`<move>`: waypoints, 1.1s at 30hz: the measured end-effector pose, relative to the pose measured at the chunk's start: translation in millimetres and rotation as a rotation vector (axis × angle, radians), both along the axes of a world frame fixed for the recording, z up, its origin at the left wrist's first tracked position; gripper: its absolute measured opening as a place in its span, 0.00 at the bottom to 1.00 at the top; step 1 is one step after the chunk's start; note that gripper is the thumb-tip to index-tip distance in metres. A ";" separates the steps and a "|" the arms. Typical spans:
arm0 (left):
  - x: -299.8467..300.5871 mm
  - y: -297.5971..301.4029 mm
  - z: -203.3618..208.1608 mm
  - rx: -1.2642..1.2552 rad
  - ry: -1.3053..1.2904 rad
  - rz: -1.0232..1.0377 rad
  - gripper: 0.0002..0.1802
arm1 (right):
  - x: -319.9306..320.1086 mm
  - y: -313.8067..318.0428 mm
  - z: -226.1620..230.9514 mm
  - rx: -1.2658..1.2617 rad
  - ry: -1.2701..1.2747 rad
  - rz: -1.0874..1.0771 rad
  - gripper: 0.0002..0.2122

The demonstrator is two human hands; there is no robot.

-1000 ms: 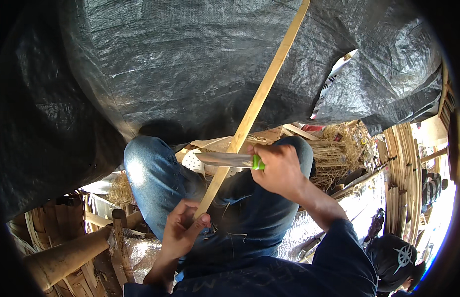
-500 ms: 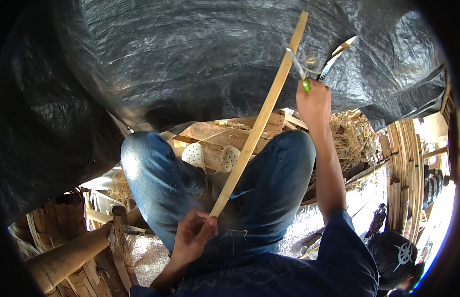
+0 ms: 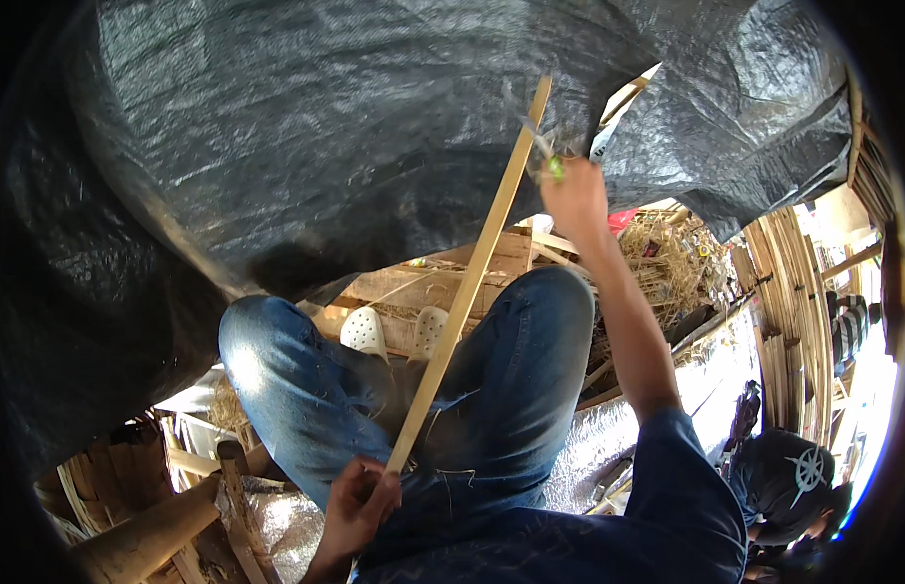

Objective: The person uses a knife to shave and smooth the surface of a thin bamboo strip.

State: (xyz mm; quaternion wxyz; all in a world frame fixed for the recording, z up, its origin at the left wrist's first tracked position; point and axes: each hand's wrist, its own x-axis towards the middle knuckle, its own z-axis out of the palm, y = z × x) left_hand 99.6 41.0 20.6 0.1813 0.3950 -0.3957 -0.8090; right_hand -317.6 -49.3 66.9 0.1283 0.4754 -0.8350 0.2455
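A long, flat, pale strip of bamboo or wood (image 3: 472, 273) slants up and away from my lap over my blue jeans. Its near end is pinched between the thumb and fingers of my left hand (image 3: 360, 501). My right hand (image 3: 575, 195) is closed around the green handle of a knife (image 3: 548, 156), beside the strip's far part. The knife's light blade lies across the strip close to its far end and is smeared by motion.
A dark tarpaulin (image 3: 375, 127) hangs in front, with a slit right of the knife. Straw (image 3: 671, 263) and upright slats (image 3: 788, 292) are at the right. A person in a dark cap (image 3: 783, 477) is at lower right, a thick bamboo pole (image 3: 146, 535) at lower left.
The strip and both hands sit lower and further left in the picture, as the whole view has shifted. The knife is now nearer the strip's far end.
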 end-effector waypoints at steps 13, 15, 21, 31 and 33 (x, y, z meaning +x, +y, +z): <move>62.5 23.8 -30.9 0.184 0.099 0.130 0.10 | 63.1 10.2 0.0 0.522 0.394 0.446 0.09; 81.0 36.3 -38.9 0.122 0.047 0.044 0.08 | -23.7 -19.0 12.2 -0.043 -0.163 -0.136 0.11; 81.1 42.3 -26.4 0.136 0.005 -0.065 0.11 | -40.3 17.8 0.5 -0.469 -0.512 -0.066 0.13; 23.6 -17.6 -5.5 -0.089 0.090 -0.112 0.08 | 64.5 79.7 22.6 -0.515 -1.218 0.056 0.17; 5.2 -29.0 5.9 -0.129 0.125 -0.115 0.05 | 69.0 92.8 22.5 -0.513 -1.337 0.140 0.14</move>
